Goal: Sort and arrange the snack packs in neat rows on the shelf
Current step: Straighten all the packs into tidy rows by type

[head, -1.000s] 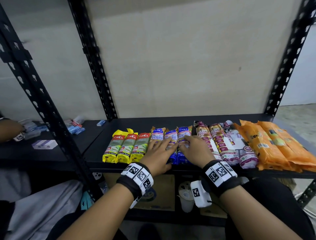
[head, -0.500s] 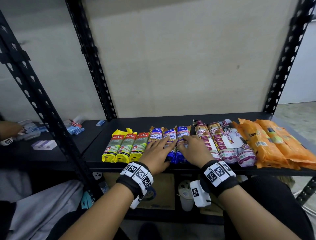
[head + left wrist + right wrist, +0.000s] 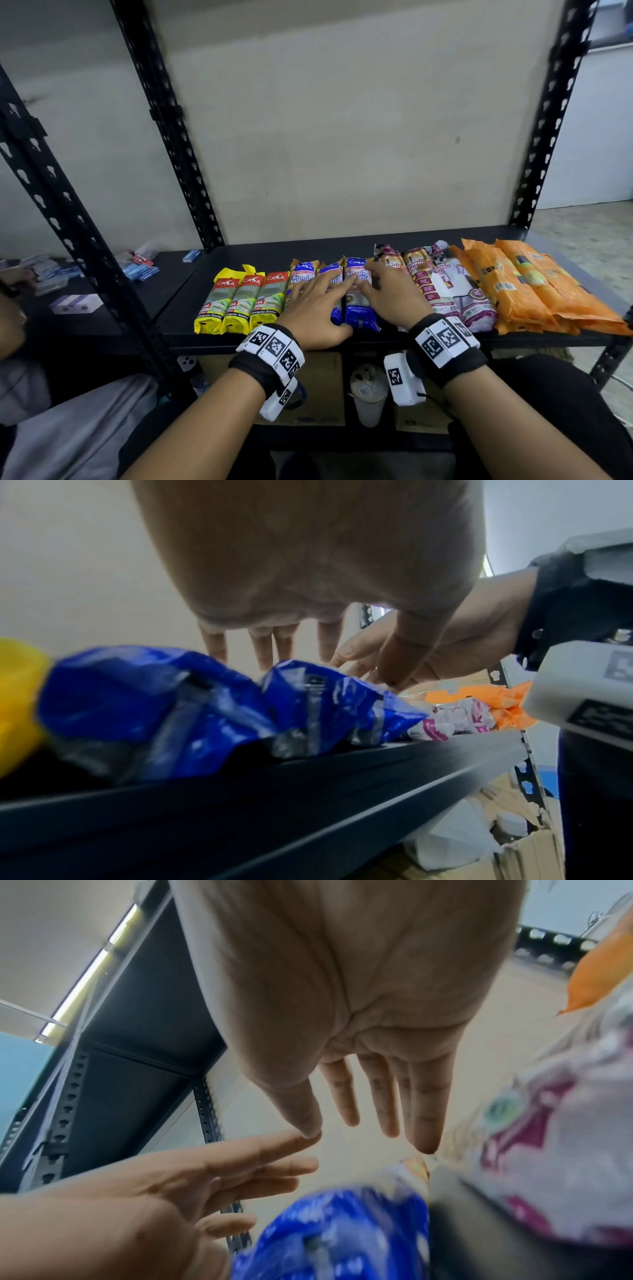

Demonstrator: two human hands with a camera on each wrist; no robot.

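the person is wearing black fabric wristbands bearing white square-coded marker tiles and white boxy wrist cameras.

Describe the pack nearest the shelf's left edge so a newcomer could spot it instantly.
On the black shelf, the packs lie in one row along the front. The leftmost pack is first of three yellow-ended ones with red labels, left of the blue packs. Nothing lies to its left.

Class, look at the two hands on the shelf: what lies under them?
The left hand and right hand lie flat over the blue packs. The packs' middles are covered; only their ends show.
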